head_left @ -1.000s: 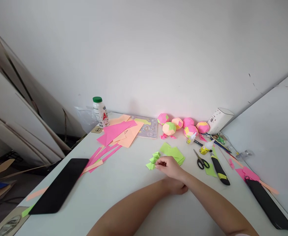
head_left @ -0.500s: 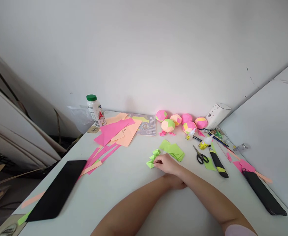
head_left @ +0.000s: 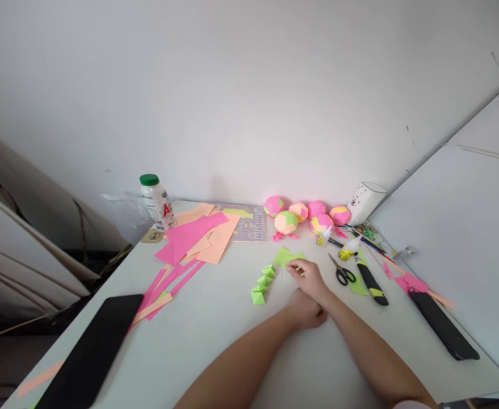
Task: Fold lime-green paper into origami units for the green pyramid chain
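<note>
My right hand [head_left: 311, 279] hovers over the near edge of the light green paper squares [head_left: 284, 257], covering part of them. Its fingers are bent and loosely apart, with nothing visible held in them. Below it, my left hand [head_left: 306, 311] rests on the table with curled fingers; whatever it may hold is hidden. The right wrist crosses above the left hand. Just left of both hands stands a short row of folded light green paper pieces [head_left: 259, 296], zigzagging across the white table [head_left: 215, 346], untouched by either hand.
Scissors [head_left: 342, 270], a box cutter [head_left: 372, 282] and a glue bottle [head_left: 348, 250] lie to the right. Several faceted paper balls [head_left: 285, 222] line the wall. Pink paper [head_left: 189, 236], a white bottle [head_left: 157, 204] and a black tablet-like slab [head_left: 91, 352] are at left.
My right hand has left the folded green pieces and moved right, over the green squares. My left hand stays curled beneath it. The camera view has shifted slightly.
</note>
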Action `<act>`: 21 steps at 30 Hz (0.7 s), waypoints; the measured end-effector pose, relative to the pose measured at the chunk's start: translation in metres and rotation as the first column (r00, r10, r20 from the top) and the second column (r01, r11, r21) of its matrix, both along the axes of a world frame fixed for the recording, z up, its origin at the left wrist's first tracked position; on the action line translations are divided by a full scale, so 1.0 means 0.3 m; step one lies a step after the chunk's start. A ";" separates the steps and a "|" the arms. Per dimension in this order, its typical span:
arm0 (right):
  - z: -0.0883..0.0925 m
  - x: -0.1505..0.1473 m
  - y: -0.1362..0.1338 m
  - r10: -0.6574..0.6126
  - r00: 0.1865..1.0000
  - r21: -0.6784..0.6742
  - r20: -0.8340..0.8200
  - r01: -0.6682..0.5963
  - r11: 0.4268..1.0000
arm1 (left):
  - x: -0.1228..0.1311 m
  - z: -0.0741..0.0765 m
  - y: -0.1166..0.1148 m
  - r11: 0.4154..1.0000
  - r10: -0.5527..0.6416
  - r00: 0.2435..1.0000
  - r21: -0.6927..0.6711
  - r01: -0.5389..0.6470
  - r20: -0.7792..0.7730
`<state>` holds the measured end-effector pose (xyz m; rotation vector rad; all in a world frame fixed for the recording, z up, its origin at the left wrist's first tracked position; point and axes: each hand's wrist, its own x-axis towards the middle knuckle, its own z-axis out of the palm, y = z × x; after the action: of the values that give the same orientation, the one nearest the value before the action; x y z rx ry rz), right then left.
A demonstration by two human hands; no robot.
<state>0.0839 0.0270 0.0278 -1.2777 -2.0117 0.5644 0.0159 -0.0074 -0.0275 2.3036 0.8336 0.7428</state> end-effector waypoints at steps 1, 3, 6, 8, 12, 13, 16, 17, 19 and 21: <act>-0.013 0.040 0.021 -0.040 0.998 0.059 0.052 0.037 0.998 | 0.000 0.006 0.006 1.000 -0.003 1.000 0.017 0.004 -0.023; -0.054 0.119 0.057 -0.099 0.983 0.153 0.157 0.074 0.985 | 0.001 0.016 0.012 0.999 -0.005 0.998 0.050 0.008 -0.062; -0.123 0.201 0.084 -0.061 0.968 0.180 0.243 0.017 0.983 | -0.002 0.025 0.006 0.994 -0.001 0.993 0.112 0.015 -0.120; -0.150 0.217 0.088 -0.052 0.965 0.219 0.257 -0.005 0.976 | -0.007 0.029 0.000 0.988 0.008 0.987 0.152 0.016 -0.158; -0.139 0.199 0.090 -0.042 0.932 0.302 0.361 -0.074 0.950 | -0.016 0.035 -0.007 0.985 -0.002 0.985 0.170 0.032 -0.174; -0.129 0.195 0.090 -0.039 0.917 0.301 0.397 -0.090 0.949 | -0.018 0.036 -0.007 0.984 0.001 0.985 0.174 0.030 -0.174; -0.106 0.197 0.092 0.025 0.879 0.257 0.476 -0.166 0.952 | -0.020 0.041 -0.009 0.981 0.013 0.986 0.191 0.019 -0.169; -0.103 0.201 0.092 0.034 0.876 0.248 0.480 -0.173 0.953 | -0.022 0.043 -0.011 0.981 0.010 0.987 0.190 0.022 -0.163; -0.109 0.209 0.090 0.032 0.881 0.250 0.472 -0.169 0.953 | -0.026 0.047 -0.014 0.984 0.016 0.988 0.178 0.011 -0.151; -0.123 0.213 0.087 0.015 0.893 0.257 0.449 -0.145 0.956 | -0.031 0.051 -0.019 0.986 0.015 0.991 0.164 0.007 -0.133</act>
<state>0.1479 0.0531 -0.0090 -1.2239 -2.4219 0.0018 0.0067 -0.0131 -0.0121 2.5222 0.8656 0.6873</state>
